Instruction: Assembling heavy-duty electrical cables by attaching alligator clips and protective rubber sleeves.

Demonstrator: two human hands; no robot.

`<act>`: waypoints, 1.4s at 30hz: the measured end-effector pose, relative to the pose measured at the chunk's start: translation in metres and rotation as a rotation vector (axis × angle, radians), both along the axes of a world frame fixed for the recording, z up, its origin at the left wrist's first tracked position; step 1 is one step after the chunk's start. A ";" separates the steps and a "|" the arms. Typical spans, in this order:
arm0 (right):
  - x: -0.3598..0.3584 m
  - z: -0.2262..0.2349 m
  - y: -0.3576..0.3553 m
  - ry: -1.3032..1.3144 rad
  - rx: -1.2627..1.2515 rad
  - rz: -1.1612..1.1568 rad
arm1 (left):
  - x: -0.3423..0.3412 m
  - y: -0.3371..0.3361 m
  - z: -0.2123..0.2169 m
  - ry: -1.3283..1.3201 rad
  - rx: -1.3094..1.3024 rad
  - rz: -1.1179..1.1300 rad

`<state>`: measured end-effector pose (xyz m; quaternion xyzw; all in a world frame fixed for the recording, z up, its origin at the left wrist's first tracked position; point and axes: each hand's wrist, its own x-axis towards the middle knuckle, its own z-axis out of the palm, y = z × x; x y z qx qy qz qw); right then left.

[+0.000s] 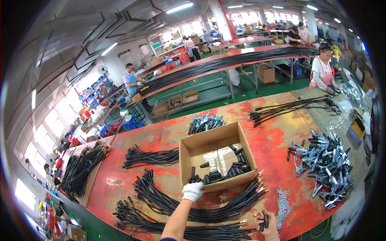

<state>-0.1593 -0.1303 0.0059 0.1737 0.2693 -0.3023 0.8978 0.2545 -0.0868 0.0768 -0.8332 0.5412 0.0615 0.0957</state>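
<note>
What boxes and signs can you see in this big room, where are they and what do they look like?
Open cardboard box: brown, squarish, mid red table; the gloved left hand touches its front edge.
Floor boxes: brown, open, on green floor beyond the table.
Closed carton: brown, under the far table.
Wall sheets: pale rectangles on the back wall.
Right hand: bare, holds a black sleeve.

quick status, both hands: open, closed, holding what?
Left hand: gloved, closed on the front rim of the cardboard box.
Right hand: bare, closed on a small black sleeve.
</note>
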 end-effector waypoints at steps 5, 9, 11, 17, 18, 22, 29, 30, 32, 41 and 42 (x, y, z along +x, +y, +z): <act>0.007 0.024 0.014 0.139 -0.020 -0.222 | 0.038 0.049 0.024 -0.052 0.081 -0.067; 0.014 0.009 0.007 0.191 -0.210 -0.243 | -0.010 0.059 0.062 -0.156 -0.558 -0.258; 0.020 0.004 0.010 0.240 -0.426 -0.151 | -0.078 0.065 0.087 0.220 -0.521 -0.204; 0.114 0.078 0.071 0.303 -0.940 -0.143 | -0.189 0.121 0.059 0.923 -0.117 -0.058; 0.123 0.081 0.081 0.394 -1.118 -0.114 | -0.190 0.133 0.036 0.933 -0.211 -0.043; 0.167 0.078 0.117 0.436 -1.290 -0.053 | -0.142 0.169 0.030 1.010 -0.300 -0.039; 0.226 0.060 0.175 0.311 -0.986 0.257 | -0.077 0.228 -0.006 1.159 -0.461 0.038; 0.224 0.054 0.183 0.312 -0.933 0.243 | -0.079 0.230 0.001 1.142 -0.391 0.062; 0.224 0.071 0.198 0.639 -0.896 0.358 | -0.078 0.238 0.004 1.055 -0.233 0.076; 0.126 0.032 0.195 0.797 -0.525 -0.110 | -0.069 0.237 -0.066 0.535 -0.306 -0.461; 0.114 0.030 0.191 0.833 -0.494 -0.123 | -0.070 0.232 -0.074 0.515 -0.256 -0.463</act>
